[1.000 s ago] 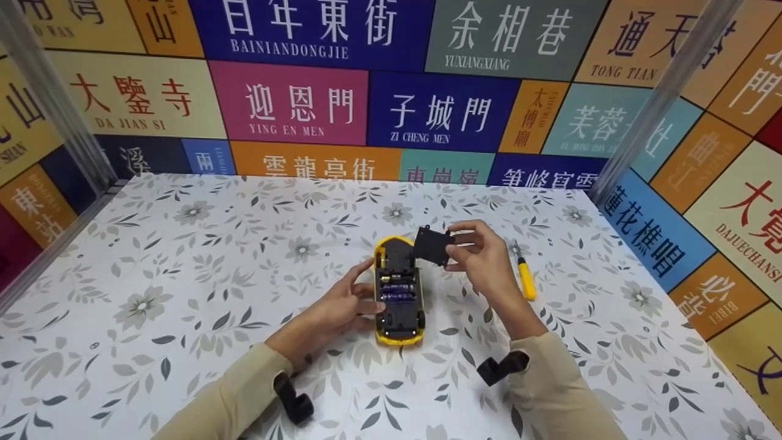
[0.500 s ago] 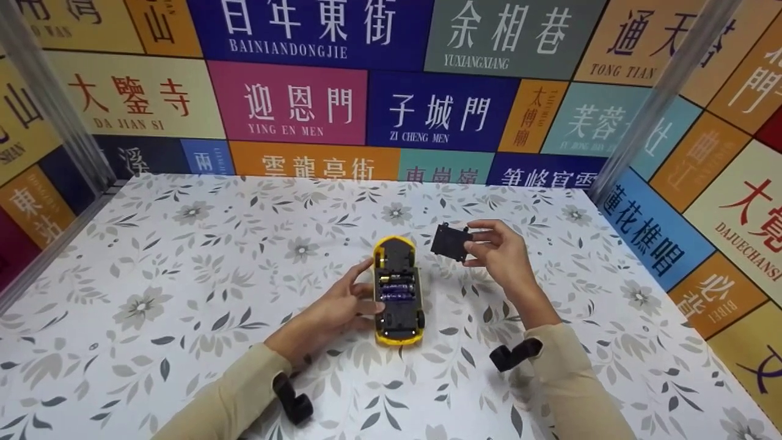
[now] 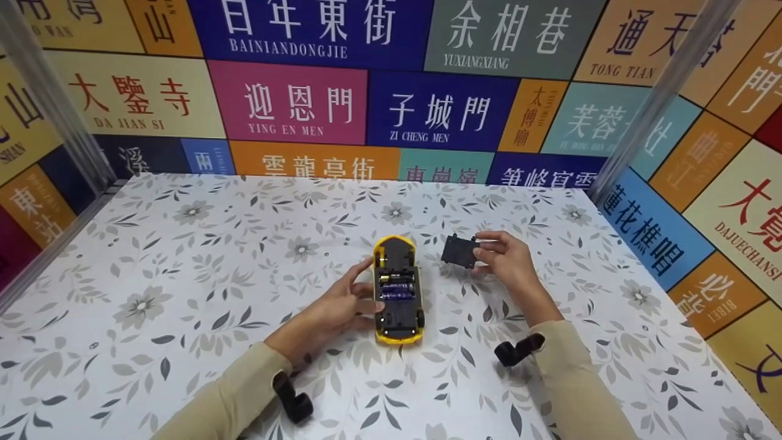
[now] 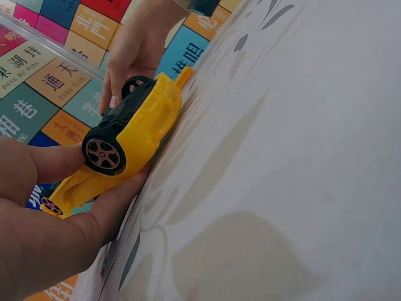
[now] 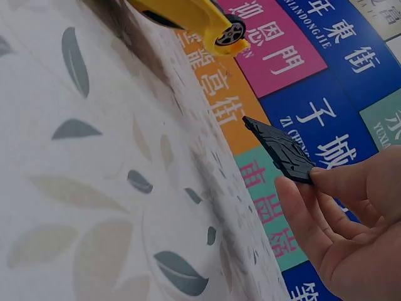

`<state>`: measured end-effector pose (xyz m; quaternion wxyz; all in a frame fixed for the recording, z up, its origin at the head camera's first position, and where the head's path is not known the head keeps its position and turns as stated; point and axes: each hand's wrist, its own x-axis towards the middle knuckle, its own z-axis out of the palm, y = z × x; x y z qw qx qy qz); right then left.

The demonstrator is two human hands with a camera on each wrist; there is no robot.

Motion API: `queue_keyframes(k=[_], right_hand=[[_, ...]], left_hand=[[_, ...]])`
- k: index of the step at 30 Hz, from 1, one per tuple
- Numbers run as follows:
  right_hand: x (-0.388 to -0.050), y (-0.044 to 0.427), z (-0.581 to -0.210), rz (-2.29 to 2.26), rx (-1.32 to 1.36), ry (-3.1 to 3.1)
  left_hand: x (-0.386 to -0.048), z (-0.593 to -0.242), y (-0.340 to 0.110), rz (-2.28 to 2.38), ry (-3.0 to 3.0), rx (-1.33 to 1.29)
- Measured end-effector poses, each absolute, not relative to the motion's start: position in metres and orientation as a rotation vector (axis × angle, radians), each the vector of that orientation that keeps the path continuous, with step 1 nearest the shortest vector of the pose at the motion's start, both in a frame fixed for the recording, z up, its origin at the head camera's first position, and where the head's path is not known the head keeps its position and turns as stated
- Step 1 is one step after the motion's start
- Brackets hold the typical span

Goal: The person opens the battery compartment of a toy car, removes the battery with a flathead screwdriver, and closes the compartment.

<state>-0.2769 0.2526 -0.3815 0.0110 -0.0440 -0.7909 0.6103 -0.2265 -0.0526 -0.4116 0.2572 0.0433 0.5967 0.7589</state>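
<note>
A yellow toy car (image 3: pixel 399 333) lies wheels-up on the table, its black underside facing me. Purple batteries (image 3: pixel 397 291) show in the uncovered compartment in its middle. My left hand (image 3: pixel 342 305) grips the car from its left side; in the left wrist view, the thumb and a finger hold its yellow body near a wheel (image 4: pixel 104 152). To the right of the car, my right hand (image 3: pixel 507 260) pinches a flat black battery cover (image 3: pixel 458 251) by its right edge. The right wrist view shows that cover (image 5: pixel 282 150) between thumb and fingers, raised off the table.
A white table (image 3: pixel 214 256) with a leaf and flower print lies under everything. Behind it stands a wall of coloured sign panels (image 3: pixel 293 104), with clear posts at both back corners. An orange-yellow piece (image 4: pixel 185 76) shows past the car in the left wrist view.
My right hand has moved the battery cover right, away from the car, and slightly nearer to me. The yellow-handled screwdriver is now hidden behind that hand. My left hand and the car stay put.
</note>
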Motion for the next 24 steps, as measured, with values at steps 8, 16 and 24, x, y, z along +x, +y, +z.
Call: queue_keyframes(k=[8, 16, 24], right_hand=[[-0.282, 0.260, -0.396, 1.917, -0.199, -2.577], [-0.283, 0.263, -0.404, 1.913, -0.236, -2.627], [-0.282, 0.261, -0.404, 1.879, -0.312, -2.650]], left_hand=[[-0.227, -0.412, -0.052, 2.057, 1.635, 0.104], [-0.227, -0.410, -0.053, 2.030, 1.661, 0.107], [-0.227, -0.411, -0.053, 2.019, 1.694, 0.143]])
